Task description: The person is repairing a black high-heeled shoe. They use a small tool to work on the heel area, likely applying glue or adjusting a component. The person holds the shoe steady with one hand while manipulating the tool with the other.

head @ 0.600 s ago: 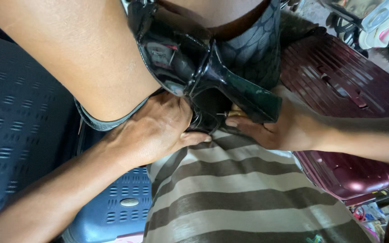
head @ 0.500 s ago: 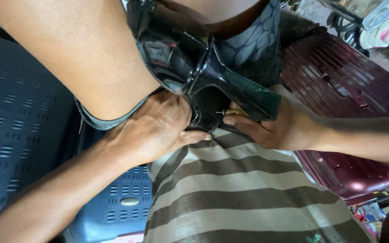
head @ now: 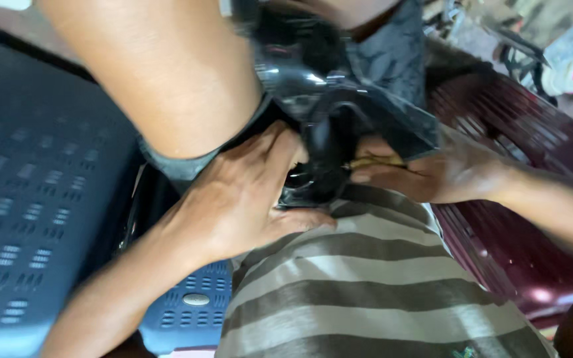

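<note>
From the head camera, looking straight down, the left hand (head: 243, 199) lies against the left side of a glossy black plastic part (head: 329, 126) held in the person's lap. Its fingers are curled round the part's lower edge and the thumb stretches out flat beneath it, so the hand is closed in a grip on the part. The right hand (head: 432, 174) comes in from the right and presses against the part's other side, fingers bent inward at the lower edge; it too grips the part, though the fingertips are partly hidden behind the black plastic and the picture is blurred there. Something small and yellowish (head: 373, 161) shows just where the right fingers meet the part; what it is cannot be told.

The black part sits between the two hands, just above a striped grey and beige shirt (head: 366, 285) and below a bare knee (head: 167, 73) that fills the upper left. Dark patterned shorts (head: 392, 59) show behind the part. A blue plastic stool (head: 28, 199) with slotted holes stands at the left, and a dark red plastic chair (head: 512, 219) with ribbed slats at the right. Cluttered things at the upper right corner are too blurred to name.
</note>
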